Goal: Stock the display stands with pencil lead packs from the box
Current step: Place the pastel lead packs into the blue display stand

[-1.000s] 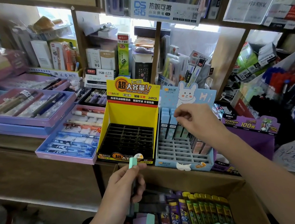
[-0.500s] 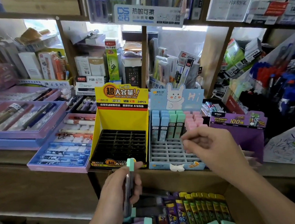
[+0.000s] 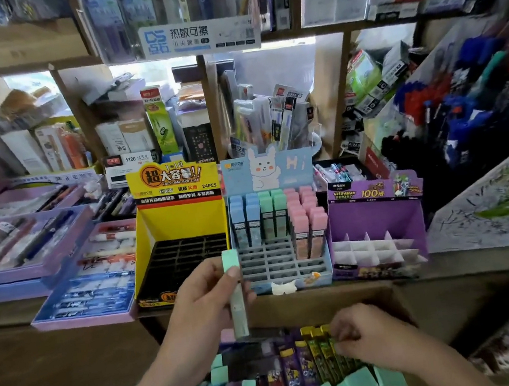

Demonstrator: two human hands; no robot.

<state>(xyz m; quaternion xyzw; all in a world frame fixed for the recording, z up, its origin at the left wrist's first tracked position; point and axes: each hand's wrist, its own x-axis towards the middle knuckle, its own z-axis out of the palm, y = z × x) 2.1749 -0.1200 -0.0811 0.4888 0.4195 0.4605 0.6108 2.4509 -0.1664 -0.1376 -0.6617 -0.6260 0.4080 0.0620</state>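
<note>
My left hand point(image 3: 206, 304) grips a mint-green lead pack point(image 3: 236, 294) upright, just in front of the blue rabbit display stand point(image 3: 283, 269). That stand holds blue, green and pink packs in its back rows; its front slots show no packs. My right hand point(image 3: 365, 336) reaches down into the cardboard box point(image 3: 301, 376), fingers curled over the yellow-and-purple packs point(image 3: 318, 355); whether it grips one is hidden. A yellow stand point(image 3: 181, 234) with a bare black grid sits left of the blue one. A purple stand point(image 3: 376, 229) with white dividers sits on the right.
Purple trays of pens point(image 3: 25, 246) and a blue tray point(image 3: 89, 293) lie on the counter at the left. Shelves packed with stationery rise behind. A slanted rack of pens point(image 3: 467, 109) stands at the right. The wooden counter edge point(image 3: 323, 293) runs between stands and box.
My right hand dropped from the blue stand down into the box. My left hand stayed in front of the stands with the green pack. The view tilted down a little.
</note>
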